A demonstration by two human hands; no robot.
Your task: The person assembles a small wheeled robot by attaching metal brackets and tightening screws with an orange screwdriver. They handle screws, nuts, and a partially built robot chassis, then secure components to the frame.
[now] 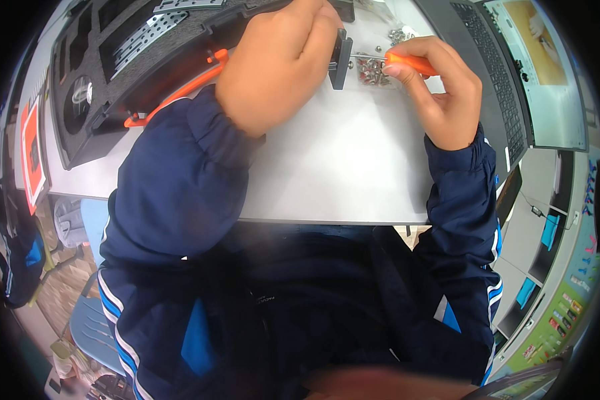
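My left hand (277, 70) is closed around a dark flat part (341, 63) with a straight plate edge, held just above the white table (327, 173). Most of that part is hidden behind my fingers. From the right, my right hand (450, 90) pinches the orange handle of a screwdriver (417, 64). Its thin shaft points left toward the plate, where a small screw (351, 65) shows. Whether the tip touches the screw, I cannot tell. Just below the shaft lies a clear pack of small screws (373, 75).
A black foam-lined case (117, 113) with perforated metal strips (147, 43) stands at the left. An orange strap-like handle (180, 90) runs along its side. More small hardware (399, 37) lies at the back. On the right is an open laptop (490, 73).
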